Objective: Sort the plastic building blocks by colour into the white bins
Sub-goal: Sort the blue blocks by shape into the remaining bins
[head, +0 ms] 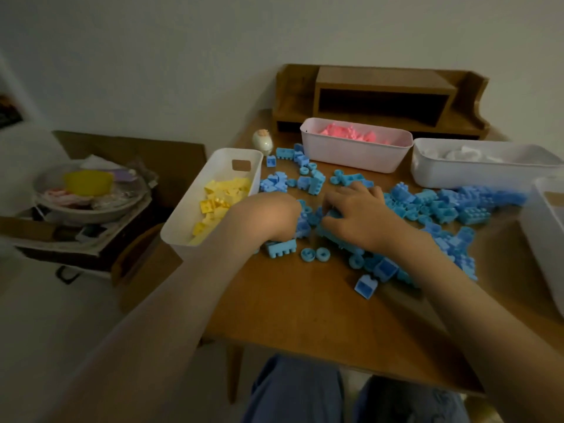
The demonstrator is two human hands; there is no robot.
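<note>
Blue trousers [293,389], right hand [360,218] fingers [331,205] curled round blue blocks [442,209], left hand [274,215] fingers hidden, grip unclear.

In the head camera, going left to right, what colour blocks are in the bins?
bin of yellow blocks → bin of pink blocks → bin of white blocks

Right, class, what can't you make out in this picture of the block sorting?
Head view only.
Left hand: fingers hidden behind its own wrist.
Right hand: its back hides any grip on the blue blocks.
Rightmost bin: cut by the frame edge.
Back-right bin: pale contents blurred.
</note>
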